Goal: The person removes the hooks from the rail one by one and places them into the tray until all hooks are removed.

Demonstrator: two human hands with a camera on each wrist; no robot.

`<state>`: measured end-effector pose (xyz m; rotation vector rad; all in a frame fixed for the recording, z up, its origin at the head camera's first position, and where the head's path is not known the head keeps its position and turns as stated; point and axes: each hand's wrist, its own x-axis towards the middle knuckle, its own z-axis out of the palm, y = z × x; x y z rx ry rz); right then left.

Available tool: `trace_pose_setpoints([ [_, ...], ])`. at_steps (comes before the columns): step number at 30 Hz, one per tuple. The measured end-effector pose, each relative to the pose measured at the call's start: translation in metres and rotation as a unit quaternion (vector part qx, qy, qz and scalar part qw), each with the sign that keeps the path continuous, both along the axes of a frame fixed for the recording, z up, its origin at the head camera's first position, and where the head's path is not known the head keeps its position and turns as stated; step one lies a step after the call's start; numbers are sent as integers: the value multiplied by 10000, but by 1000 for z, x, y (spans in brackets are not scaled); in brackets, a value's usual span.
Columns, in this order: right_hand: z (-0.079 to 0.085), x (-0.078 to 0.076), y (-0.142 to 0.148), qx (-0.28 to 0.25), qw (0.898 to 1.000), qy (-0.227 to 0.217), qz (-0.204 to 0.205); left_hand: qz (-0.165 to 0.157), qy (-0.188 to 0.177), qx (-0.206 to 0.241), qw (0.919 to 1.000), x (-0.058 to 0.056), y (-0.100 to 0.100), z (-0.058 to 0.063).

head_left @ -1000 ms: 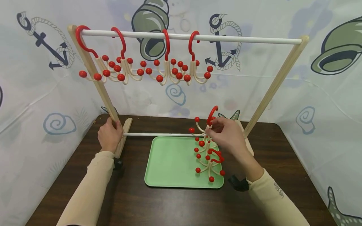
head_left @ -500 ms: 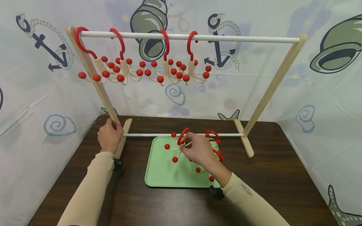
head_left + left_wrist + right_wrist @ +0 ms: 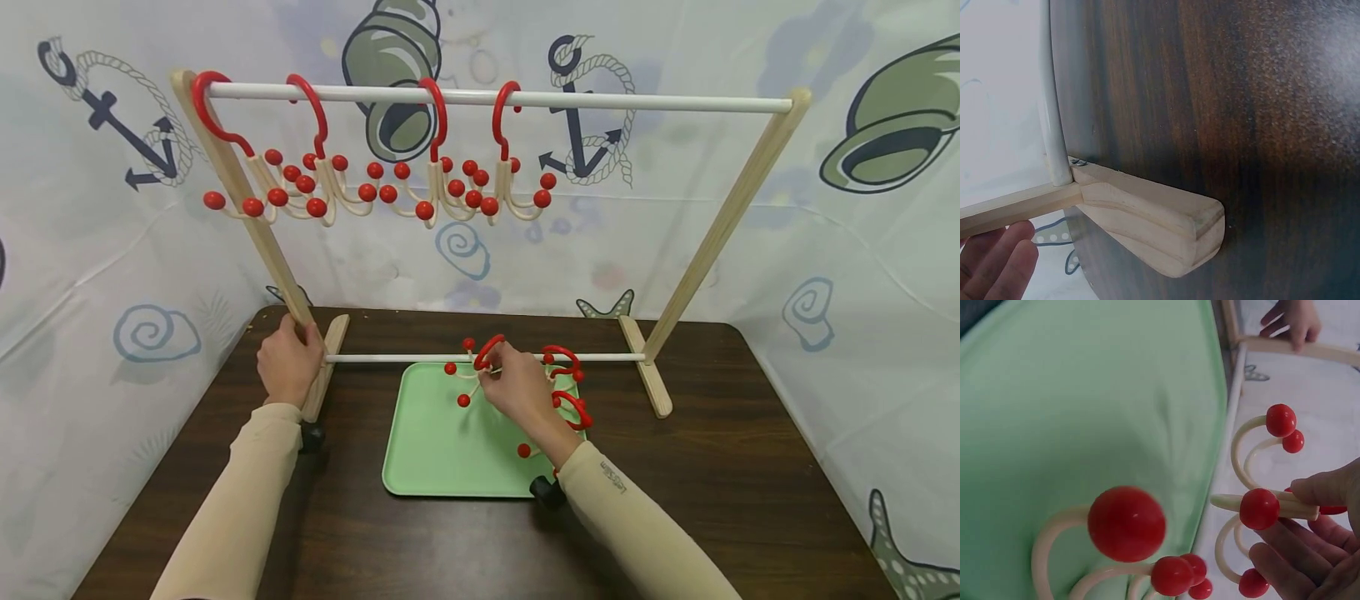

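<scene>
My left hand [image 3: 288, 362] grips the lower part of the wooden rack's left upright [image 3: 262, 242]; in the left wrist view its fingers [image 3: 1013, 265] lie along that post. My right hand [image 3: 517, 379] pinches a cream hanger [image 3: 1259, 509], which has curved arms tipped with red balls and a red hook [image 3: 487, 343] on top. It is held upright over the back of the green tray [image 3: 427, 442], near the rack's lower white bar [image 3: 390, 358]. Two more such hangers lie at the tray's right side, partly hidden by my right hand and forearm.
Several matching hangers [image 3: 435, 183] hang from the left and middle of the upper white rail [image 3: 645, 102]. The right upright [image 3: 727, 225] stands on a wooden foot [image 3: 652, 387]. Behind the dark wooden table [image 3: 720, 467] is a printed backdrop.
My right hand has lifted the hanger off the tray's right side and carried it left, then slightly back over the tray. My left hand has stayed on the upright.
</scene>
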<state>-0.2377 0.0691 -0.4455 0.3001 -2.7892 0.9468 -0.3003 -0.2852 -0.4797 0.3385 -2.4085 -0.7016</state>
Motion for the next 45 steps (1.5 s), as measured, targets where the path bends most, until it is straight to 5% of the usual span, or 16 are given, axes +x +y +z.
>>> trace_pose_setpoints([
  [26,-31,-19,13,44,9980,-171,-600,17,39,15,10000,2,2,2],
  [45,-32,-12,16,183,9991,27,-375,51,81,-2,10000,0,2,1],
])
